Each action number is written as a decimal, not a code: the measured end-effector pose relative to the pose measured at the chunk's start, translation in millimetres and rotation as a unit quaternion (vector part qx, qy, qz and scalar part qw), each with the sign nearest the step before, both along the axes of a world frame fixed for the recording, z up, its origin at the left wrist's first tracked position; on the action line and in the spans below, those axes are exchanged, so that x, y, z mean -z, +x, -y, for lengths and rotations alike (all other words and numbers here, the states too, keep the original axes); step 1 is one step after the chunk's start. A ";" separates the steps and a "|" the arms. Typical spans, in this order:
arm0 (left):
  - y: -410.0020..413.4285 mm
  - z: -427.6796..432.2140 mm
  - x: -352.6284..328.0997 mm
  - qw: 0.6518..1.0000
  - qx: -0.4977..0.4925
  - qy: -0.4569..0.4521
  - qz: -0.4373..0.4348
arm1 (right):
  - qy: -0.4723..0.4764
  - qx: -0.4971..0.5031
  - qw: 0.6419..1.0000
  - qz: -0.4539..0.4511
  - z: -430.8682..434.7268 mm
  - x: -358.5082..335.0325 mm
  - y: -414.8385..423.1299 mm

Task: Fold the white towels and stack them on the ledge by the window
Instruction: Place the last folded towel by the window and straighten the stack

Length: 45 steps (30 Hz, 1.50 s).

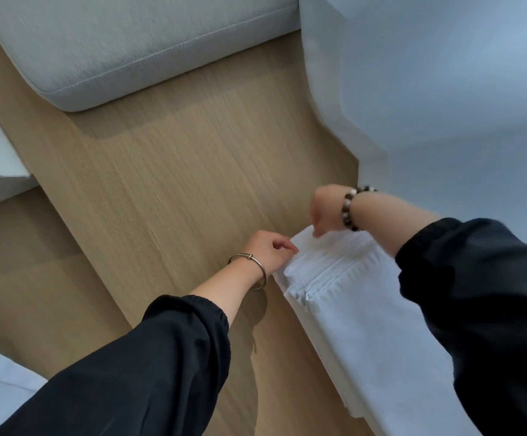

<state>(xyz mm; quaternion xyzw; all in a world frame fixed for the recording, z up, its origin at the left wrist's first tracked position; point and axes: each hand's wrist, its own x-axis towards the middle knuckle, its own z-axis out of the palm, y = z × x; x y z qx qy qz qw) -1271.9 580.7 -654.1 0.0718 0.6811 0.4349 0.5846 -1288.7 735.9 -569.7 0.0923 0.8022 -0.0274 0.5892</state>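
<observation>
Now left hand [268, 250] pinches white towel [350, 297] corner; right hand [326, 212] pinches far edge; towel on wooden ledge [192, 184].

Home: cushion [136, 48], wooden ledge [177, 165], curtain [429, 73]

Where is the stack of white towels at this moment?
In the head view, the stack of white towels lies at lower right on the wooden ledge, beside the curtain, with the left hand and right hand gripping its far end.
</observation>
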 end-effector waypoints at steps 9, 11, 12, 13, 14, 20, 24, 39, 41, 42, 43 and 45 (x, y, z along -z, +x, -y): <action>3.8 1.0 -39.7 0.997 -0.009 0.076 0.027 | -0.036 0.040 0.998 0.034 -42.7 -29.8 12.5; 8.3 1.9 -40.3 0.997 -0.008 0.075 -0.008 | -0.004 0.021 1.000 0.014 -42.1 -24.1 14.5; 9.7 2.0 -40.0 0.997 -0.008 0.073 -0.025 | 0.019 0.027 0.999 -0.014 -44.3 -22.5 15.8; 10.9 1.8 -39.5 0.997 -0.005 0.069 -0.038 | 0.045 0.049 0.996 -0.055 -49.4 -22.1 17.7; 11.9 1.5 -39.2 0.997 0.001 0.064 -0.049 | 0.072 0.091 0.989 -0.097 -57.2 -23.3 20.5; 15.6 -5.5 -38.6 0.996 0.009 0.031 -0.087 | 0.045 0.370 0.928 -0.022 -86.0 -37.9 47.8; 16.8 -5.8 -39.8 0.996 -0.004 0.023 -0.083 | 0.003 0.379 0.925 -0.028 -85.4 -43.5 62.8; 19.3 -4.9 -38.1 0.997 -0.032 0.023 -0.063 | -0.108 0.322 0.937 -0.076 -79.3 -58.9 80.1; 18.8 -4.2 -37.9 0.997 -0.018 0.031 -0.073 | -0.112 0.364 0.916 -0.124 -77.3 -57.1 83.6; 18.3 -3.8 -37.6 0.996 -0.010 0.034 -0.079 | -0.120 0.388 0.904 -0.133 -77.2 -57.8 84.8; 18.3 -3.5 -37.3 0.996 -0.005 0.036 -0.086 | -0.126 0.405 0.895 -0.139 -77.8 -59.1 86.2; 18.6 -3.8 -36.5 0.995 -0.003 0.037 -0.094 | -0.129 0.418 0.886 -0.154 -78.6 -61.6 87.4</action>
